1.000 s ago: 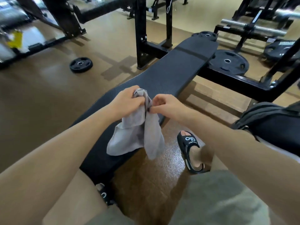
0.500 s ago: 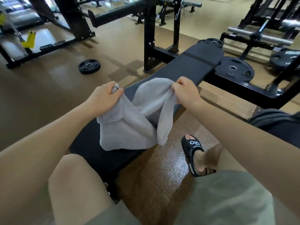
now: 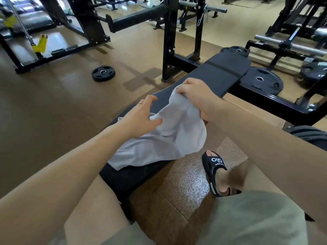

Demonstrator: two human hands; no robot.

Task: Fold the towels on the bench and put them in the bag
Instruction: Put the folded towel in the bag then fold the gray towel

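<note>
A: Which step is this?
B: The fold — the right hand (image 3: pixel 196 96) has its fingers clenched on the far end of the grey towel (image 3: pixel 166 137), which lies across the black worktop (image 3: pixel 224 73); the left hand (image 3: pixel 141 115) hovers over it, fingers spread, grasping nothing

A: What next?
B: Probably pinning the near edge — the bag (image 3: pixel 311 137) waits at right, with a sandalled foot (image 3: pixel 216 172) between, and a weight plate (image 3: pixel 103 73) lies on the floor far left

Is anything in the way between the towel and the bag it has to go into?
Nothing visible: the towel lies on the bench, and only bare floor separates it from the dark bag at the right edge.
</note>
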